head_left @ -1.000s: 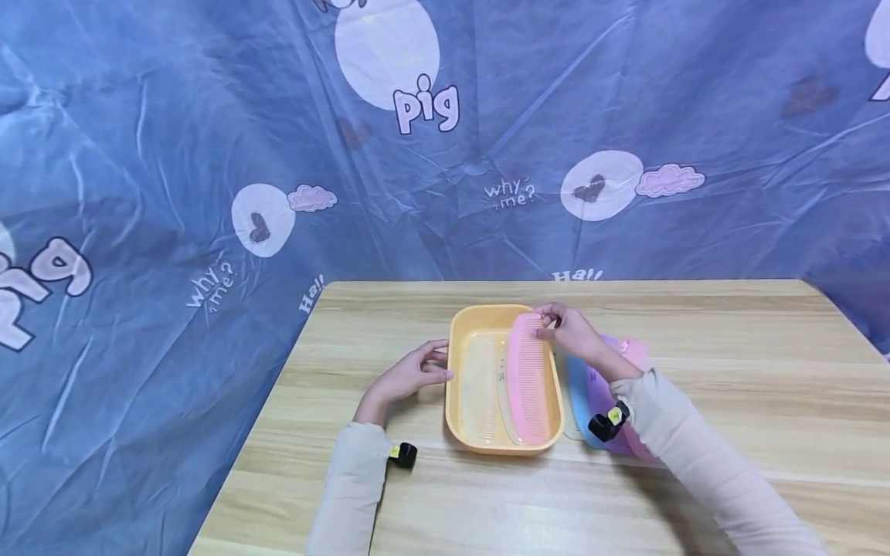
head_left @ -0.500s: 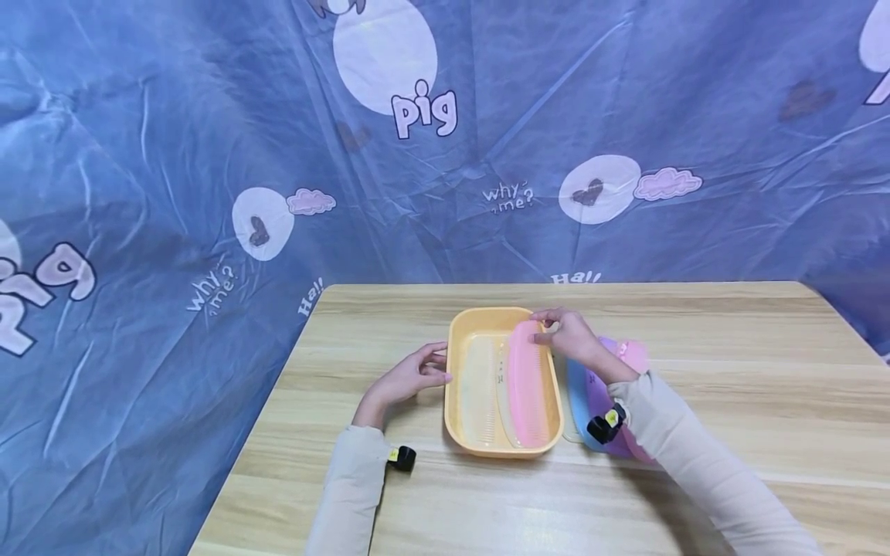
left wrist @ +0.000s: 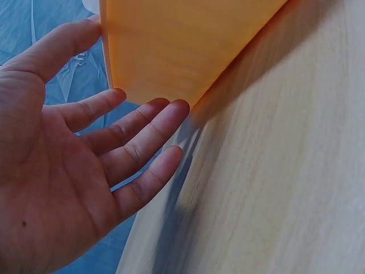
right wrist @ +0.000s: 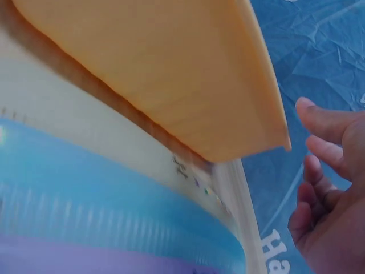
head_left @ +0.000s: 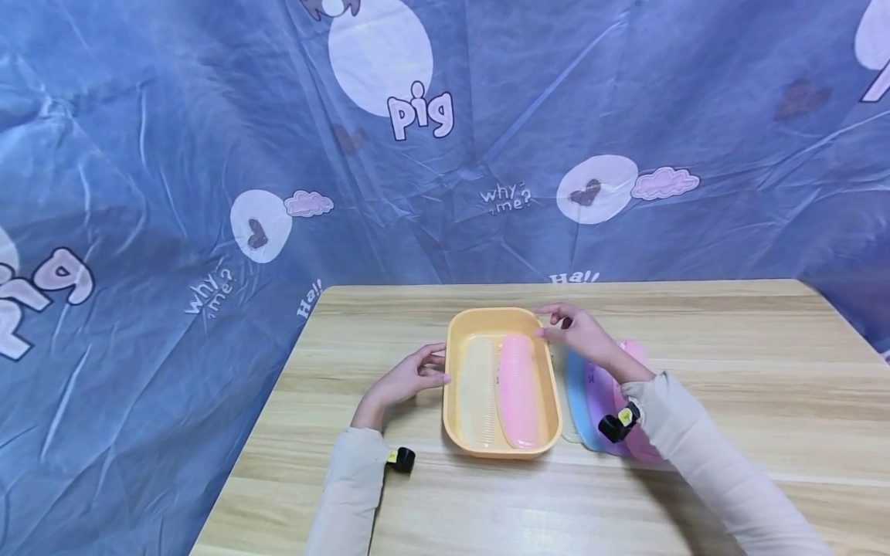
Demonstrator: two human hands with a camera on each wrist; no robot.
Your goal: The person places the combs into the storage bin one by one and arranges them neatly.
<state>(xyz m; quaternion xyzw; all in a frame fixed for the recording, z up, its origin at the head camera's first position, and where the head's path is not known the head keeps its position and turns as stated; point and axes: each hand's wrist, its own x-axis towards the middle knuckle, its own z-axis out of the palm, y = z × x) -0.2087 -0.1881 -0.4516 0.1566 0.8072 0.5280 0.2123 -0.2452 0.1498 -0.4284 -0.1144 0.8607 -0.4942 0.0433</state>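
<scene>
A yellow plastic basin (head_left: pixel 492 320) stands on the table in the head view. Flat inside it lie a pale cream comb (head_left: pixel 477 390) on the left and a pink comb (head_left: pixel 518 394) on the right. My left hand (head_left: pixel 410 378) touches the basin's left side with extended fingers; the left wrist view shows its fingertips (left wrist: pixel 178 109) against the outer wall. Beside the far right rim is my right hand (head_left: pixel 582 336), holding nothing, its fingers loosely bent. In the right wrist view, a small gap separates the right hand (right wrist: pixel 333 188) from the basin's rim (right wrist: pixel 279 114).
Right of the basin lie overlapping combs: a cream one (head_left: pixel 568 413), a blue one (head_left: pixel 579 386), a purple one (head_left: pixel 599 398) and pink (head_left: pixel 633 351), partly under my right forearm. A blue printed cloth (head_left: pixel 445 232) hangs behind the wooden table (head_left: pixel 473 506).
My right hand has let go of the pink comb, which now lies flat in the basin, and has drawn back slightly to the right. The left hand stays in place.
</scene>
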